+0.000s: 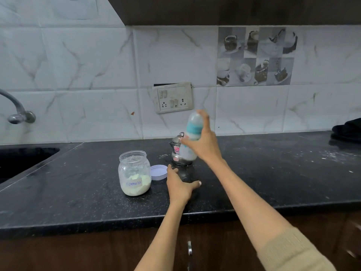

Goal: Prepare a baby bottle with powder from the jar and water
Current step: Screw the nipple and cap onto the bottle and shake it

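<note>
My right hand (203, 142) grips a baby bottle (192, 133) with a teal collar and clear cap, held above the counter and blurred by motion. Milky white fills the bottle's lower part. Behind it stands a small steel pot (176, 151) with a lid and knob. An open glass jar (134, 173) labelled "Formula", partly filled with pale powder, stands to the left. Its white lid (158, 172) lies upside down beside it. My left hand (180, 184) rests flat on the black counter (78, 192) between the lid and the pot, fingers spread.
A sink (21, 163) is sunk into the counter at the left, with a tap (17, 112) on the tiled wall above. A switch and socket plate (172, 97) sits on the wall. Dark cloth (347, 130) lies at the far right. White powder dusts the counter's right side.
</note>
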